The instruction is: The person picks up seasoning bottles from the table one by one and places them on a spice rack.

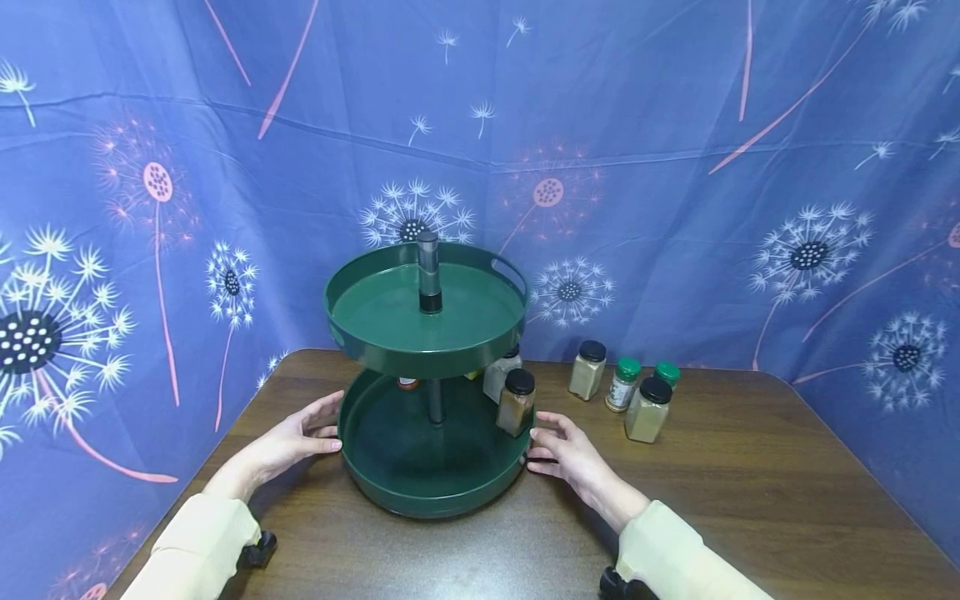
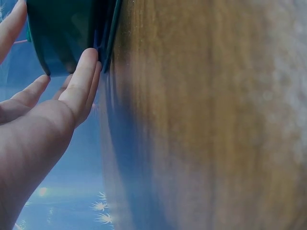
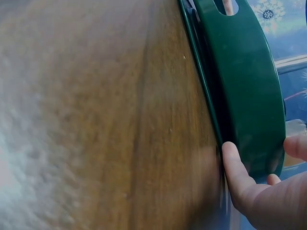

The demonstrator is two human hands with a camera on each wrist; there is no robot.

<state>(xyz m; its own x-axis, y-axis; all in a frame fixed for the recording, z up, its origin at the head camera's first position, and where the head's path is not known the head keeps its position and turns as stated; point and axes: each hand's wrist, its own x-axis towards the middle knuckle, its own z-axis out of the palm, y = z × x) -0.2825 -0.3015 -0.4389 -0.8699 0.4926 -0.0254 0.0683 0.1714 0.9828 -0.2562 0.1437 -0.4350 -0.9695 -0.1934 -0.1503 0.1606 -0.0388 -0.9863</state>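
Stand (image 1: 431, 364), two-tier, round, dark green: located just left of center in the head view, set on the brown wood-grain desk (image 1: 720, 500). Composed of upper tray (image 1: 375, 321), lower tray (image 1: 420, 467) and center post (image 1: 428, 271); oval cutout in the upper tray wall, right rear.

Left hand (image 1: 296, 435): positioned at lower left, beside the lower tray. Grip unclosed, fingers extended, fingertips in contact with the outer wall; same contact visible at upper left of the left wrist view.

Right hand (image 1: 573, 460): positioned right of center, at the opposite side of the lower tray. Grip likewise unclosed, fingers relaxed, tips against the outer wall; shown at lower right of the right wrist view.

Lower tray contents: brown-filled jar (image 1: 515, 406), black-capped, near the right rim; paler jar (image 1: 497, 377) just behind, partly hidden; small red-and-white item (image 1: 407, 383) toward the rear, too obscured to identify.

Desk, right of the stand: black-capped jar (image 1: 586, 377); green-capped shaker (image 1: 621, 392), labeled; square jar (image 1: 646, 417), black-capped, in front of a partly covered green-capped container (image 1: 667, 374).

Background: blue cloth (image 1: 645, 200) with dandelion print.
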